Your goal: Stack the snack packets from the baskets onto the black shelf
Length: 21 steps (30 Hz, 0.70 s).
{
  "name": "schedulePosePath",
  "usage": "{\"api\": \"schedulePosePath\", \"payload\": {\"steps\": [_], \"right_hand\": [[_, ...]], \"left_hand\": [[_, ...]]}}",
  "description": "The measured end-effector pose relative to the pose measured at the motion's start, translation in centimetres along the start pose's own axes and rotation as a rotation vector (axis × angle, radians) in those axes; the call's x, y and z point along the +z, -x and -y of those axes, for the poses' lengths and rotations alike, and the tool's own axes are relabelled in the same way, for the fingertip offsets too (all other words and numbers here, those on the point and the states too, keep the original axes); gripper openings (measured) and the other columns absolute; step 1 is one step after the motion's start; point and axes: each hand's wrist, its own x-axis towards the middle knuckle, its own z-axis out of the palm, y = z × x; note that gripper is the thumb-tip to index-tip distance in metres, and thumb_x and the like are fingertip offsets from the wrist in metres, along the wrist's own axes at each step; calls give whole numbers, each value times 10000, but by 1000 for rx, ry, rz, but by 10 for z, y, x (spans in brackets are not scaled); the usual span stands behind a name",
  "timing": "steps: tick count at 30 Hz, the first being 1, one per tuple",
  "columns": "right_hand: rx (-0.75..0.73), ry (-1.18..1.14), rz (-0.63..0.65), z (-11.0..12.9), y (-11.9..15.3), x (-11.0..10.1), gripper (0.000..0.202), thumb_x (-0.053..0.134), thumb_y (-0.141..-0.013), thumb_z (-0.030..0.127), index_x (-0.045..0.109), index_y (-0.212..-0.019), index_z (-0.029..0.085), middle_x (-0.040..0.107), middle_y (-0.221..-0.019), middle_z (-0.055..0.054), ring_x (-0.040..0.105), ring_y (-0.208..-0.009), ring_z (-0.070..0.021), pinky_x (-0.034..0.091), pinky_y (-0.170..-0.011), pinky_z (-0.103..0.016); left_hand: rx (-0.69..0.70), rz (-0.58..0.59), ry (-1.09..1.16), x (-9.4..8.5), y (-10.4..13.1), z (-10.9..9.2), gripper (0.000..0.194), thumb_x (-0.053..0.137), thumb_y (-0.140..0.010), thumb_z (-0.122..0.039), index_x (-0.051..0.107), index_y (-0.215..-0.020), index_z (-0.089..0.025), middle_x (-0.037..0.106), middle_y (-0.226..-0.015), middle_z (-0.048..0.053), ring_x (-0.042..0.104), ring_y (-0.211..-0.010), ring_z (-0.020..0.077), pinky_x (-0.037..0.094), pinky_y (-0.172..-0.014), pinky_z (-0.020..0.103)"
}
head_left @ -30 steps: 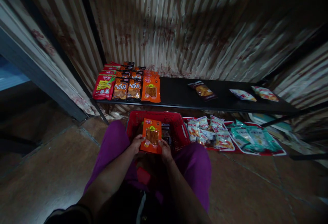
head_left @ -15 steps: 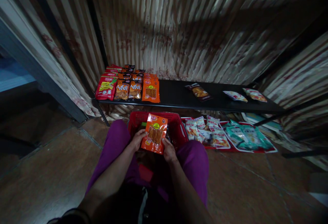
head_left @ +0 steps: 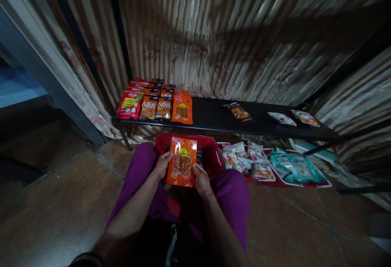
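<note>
Between my knees I hold an orange snack packet [head_left: 182, 162], its printed front with brown sticks facing up at me. My left hand [head_left: 162, 165] grips its left edge, and my right hand [head_left: 201, 179] grips its right edge lower down. Behind and below the packet stands a red basket [head_left: 210, 153], whose contents are mostly hidden. Orange packets of the same look [head_left: 182, 110] stand at the end of a row on the black shelf [head_left: 207, 114], beside brown-orange snack bags [head_left: 164, 108] and red snack bags [head_left: 130, 103].
Farther right on the shelf lie a dark brown packet [head_left: 239, 113] and two pale packets [head_left: 305, 117]. On the floor to the right, one red basket holds white snack bags [head_left: 259, 165] and another holds green bags [head_left: 297, 166]. A striped curtain [head_left: 195, 35] hangs behind the shelf.
The orange packet has turned from a slight slant to nearly straight and shifted a little toward me and left, with both hands still on it. The view has shifted slightly.
</note>
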Motion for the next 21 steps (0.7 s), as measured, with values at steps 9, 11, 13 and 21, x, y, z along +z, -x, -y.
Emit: {"api": "schedulePosePath", "payload": {"steps": [9,11,13,21], "right_hand": [[-52,17,-96,3,-8,11,345,776,-581,399,708,-857,202,747,-822,-28,696,-792,-208,553,-711,-308],[-63,25,-100,3,-9,11,328,764,-595,393,709,-860,209,747,-827,-23,694,-801,-206,551,-729,-305],[-64,16,-95,4,-10,11,331,766,-592,384,708,-867,210,746,-823,-19,694,-786,-201,549,-737,-305],[-72,50,-137,9,-12,14,367,767,-579,379,716,-897,201,748,-853,-31,691,-830,-204,546,-746,-302]], "left_hand": [[-63,-20,72,-4,-1,-2,409,848,-516,-409,657,-769,-151,696,-747,23,626,-668,136,484,-698,261],[-74,-23,83,-4,-2,-3,370,840,-543,-376,657,-776,-153,698,-760,24,630,-681,138,488,-714,265],[-90,-21,94,-4,-2,-4,337,831,-565,-338,658,-789,-154,699,-768,27,632,-686,141,493,-727,274],[-103,-63,95,-2,-2,-7,284,800,-605,-283,660,-820,-160,704,-813,31,639,-725,146,491,-741,268]]}}
